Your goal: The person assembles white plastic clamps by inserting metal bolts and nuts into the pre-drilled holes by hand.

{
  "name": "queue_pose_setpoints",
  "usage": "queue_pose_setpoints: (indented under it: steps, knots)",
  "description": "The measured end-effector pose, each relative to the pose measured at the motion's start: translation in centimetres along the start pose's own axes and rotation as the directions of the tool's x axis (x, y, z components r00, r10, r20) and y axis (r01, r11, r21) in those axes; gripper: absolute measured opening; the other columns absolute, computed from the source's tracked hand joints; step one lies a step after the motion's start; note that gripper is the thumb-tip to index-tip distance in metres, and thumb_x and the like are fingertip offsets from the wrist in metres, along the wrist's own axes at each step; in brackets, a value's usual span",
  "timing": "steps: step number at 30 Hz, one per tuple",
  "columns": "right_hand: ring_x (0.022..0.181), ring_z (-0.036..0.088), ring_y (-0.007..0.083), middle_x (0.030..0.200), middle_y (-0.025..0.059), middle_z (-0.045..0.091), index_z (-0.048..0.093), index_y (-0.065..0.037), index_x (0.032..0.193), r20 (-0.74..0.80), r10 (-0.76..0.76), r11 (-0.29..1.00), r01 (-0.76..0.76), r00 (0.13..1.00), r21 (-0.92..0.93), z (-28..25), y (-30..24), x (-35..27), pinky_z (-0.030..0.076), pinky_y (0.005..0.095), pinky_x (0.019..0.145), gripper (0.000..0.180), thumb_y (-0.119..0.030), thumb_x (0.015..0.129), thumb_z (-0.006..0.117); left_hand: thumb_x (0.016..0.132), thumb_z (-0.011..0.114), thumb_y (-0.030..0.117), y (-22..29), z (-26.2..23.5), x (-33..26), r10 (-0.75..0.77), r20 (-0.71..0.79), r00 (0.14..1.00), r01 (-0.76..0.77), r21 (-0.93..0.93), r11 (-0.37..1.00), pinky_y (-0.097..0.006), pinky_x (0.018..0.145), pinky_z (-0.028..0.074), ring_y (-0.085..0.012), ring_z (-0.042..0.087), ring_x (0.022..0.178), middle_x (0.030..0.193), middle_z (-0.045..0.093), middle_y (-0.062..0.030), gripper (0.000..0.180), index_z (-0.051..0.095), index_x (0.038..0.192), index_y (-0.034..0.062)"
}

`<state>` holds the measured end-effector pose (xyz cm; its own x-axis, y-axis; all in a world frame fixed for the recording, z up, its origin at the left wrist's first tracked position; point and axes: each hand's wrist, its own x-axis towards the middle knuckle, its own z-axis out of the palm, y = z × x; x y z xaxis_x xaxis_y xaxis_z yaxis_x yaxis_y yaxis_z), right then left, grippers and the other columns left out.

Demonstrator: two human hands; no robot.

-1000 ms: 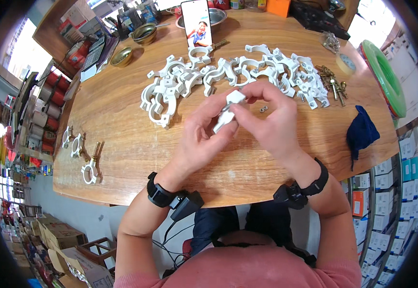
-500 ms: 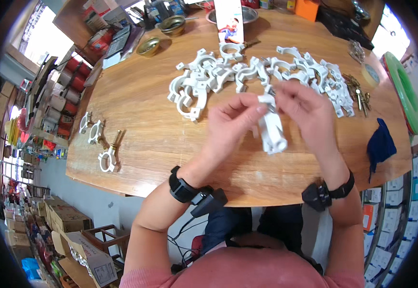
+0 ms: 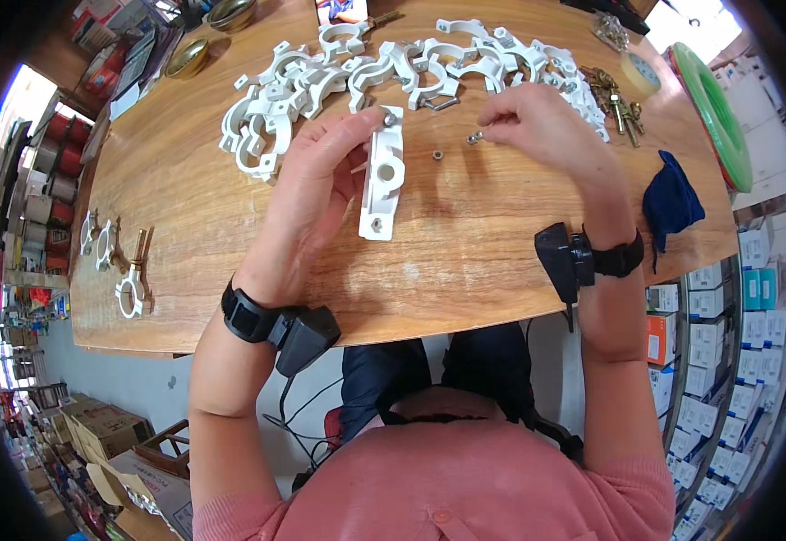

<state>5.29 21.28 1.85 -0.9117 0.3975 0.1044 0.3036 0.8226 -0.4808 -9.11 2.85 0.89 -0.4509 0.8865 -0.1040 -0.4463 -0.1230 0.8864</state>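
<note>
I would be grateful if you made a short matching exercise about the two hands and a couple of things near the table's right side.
Column one:
1. Left hand
2. Right hand
3. Cloth item
4. Large round item

Column two:
A. Dark blue, lying on the table
B. Has a small metal part at its fingertips
C. Green, at the table's right edge
D. Holds a white clamp piece

Pairs: 1-D, 2-B, 3-A, 4-C.
</note>
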Motion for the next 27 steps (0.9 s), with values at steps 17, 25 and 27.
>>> queue_pose_setpoints:
  steps: [17, 25, 27]
  knots:
    - [0.066, 0.058, 0.0124, 0.076, 0.0061, 0.063, 0.063, -0.001, 0.081, -0.368, -0.081, 0.846, 0.259, 0.927, 0.467, 0.1, -4.2, -0.5, 0.047, 0.0242, 0.059, 0.010, -0.005, 0.071, 0.064, 0.081, 0.057, 0.019, -0.1, 0.2, -0.1, -0.105, 0.019, 0.994, 0.106, -0.047, 0.993, -0.022, 0.048, 0.043, -0.0099, 0.055, 0.055, 0.066, 0.058, -0.0037, 0.017, 0.057, 0.077, 0.0024]
    - [0.065, 0.056, 0.0190, 0.076, 0.0066, 0.059, 0.063, -0.005, 0.085, -0.410, -0.403, 0.816, 0.524, 0.818, 0.245, 1.1, -6.7, -1.4, 0.045, 0.0271, 0.059, 0.019, -0.003, 0.067, 0.065, 0.082, 0.057, 0.019, -0.5, 0.8, -0.5, -0.138, 0.008, 0.990, 0.138, -0.051, 0.989, -0.022, 0.044, 0.042, -0.0095, 0.052, 0.050, 0.063, 0.058, -0.0047, 0.019, 0.056, 0.073, 0.0023]
    - [0.067, 0.056, 0.0203, 0.076, 0.0071, 0.058, 0.063, -0.005, 0.085, -0.415, -0.444, 0.811, 0.553, 0.794, 0.190, 1.4, -6.3, -1.3, 0.045, 0.0281, 0.060, 0.019, -0.002, 0.067, 0.065, 0.082, 0.057, 0.018, -1.0, 0.3, 0.0, -0.130, 0.050, 0.990, 0.131, -0.021, 0.991, -0.021, 0.042, 0.039, -0.0088, 0.049, 0.047, 0.061, 0.056, -0.0035, 0.019, 0.056, 0.071, 0.0022]
